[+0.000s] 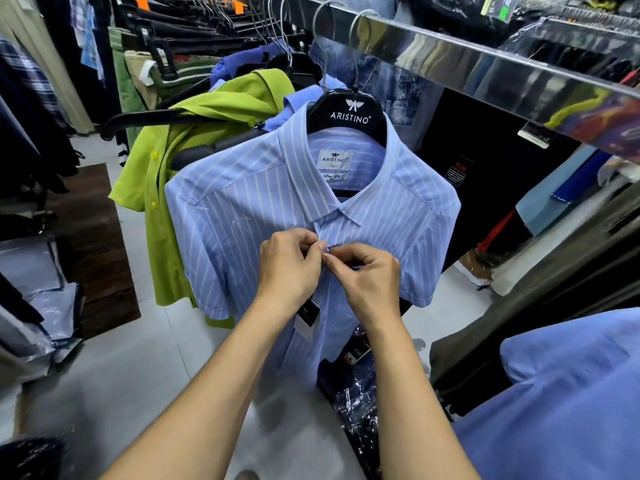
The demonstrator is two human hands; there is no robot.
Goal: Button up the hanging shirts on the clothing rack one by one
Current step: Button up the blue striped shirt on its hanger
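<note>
A light blue shirt with white stripes [242,209] hangs on a black hanger [349,112] from the shiny metal rail [485,60]. Both my hands meet at its front placket, just below the collar. My left hand [289,265] pinches the left edge of the placket. My right hand [370,278] pinches a small blue button [327,250] between thumb and forefinger, and the two sets of fingertips touch. A black and white price tag [306,315] dangles below my left wrist. Lower down the shirt front is hidden by my forearms.
A lime green shirt [162,209] and plain blue shirts [242,64] hang behind on the same rail. Another blue shirt [568,396] fills the lower right. Bagged clothes [360,403] lie on the pale tiled floor [114,375]. Dark garments crowd the left rack [31,109].
</note>
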